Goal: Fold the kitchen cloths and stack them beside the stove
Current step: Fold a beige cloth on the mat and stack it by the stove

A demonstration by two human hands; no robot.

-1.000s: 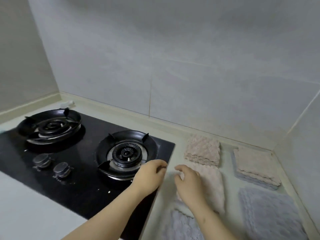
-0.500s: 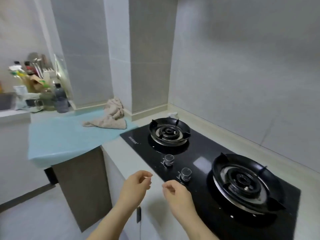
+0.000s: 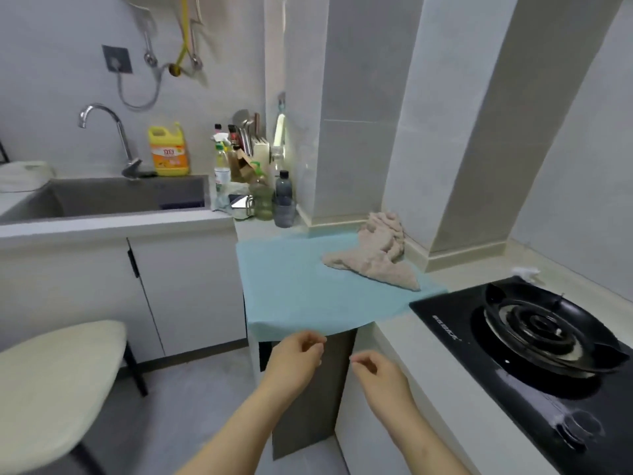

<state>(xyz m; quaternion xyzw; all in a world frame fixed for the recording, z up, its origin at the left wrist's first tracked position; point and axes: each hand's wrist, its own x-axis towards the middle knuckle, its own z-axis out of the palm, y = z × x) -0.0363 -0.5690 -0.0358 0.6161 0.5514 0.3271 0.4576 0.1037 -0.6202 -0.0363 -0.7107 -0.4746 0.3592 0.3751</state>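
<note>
Just off the table's front edge, our left hand and right hand hang side by side in the air, fingers loosely curled and holding nothing. One beige kitchen cloth lies crumpled toward the table's back edge, on the far right corner of a blue mat, near the stove but apart from it.

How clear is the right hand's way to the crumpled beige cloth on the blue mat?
Probably yes: the right hand holds nothing, the beige cloth lies uncovered on the blue mat, and only bare mat lies between them, though it needs a forward reach.
</note>
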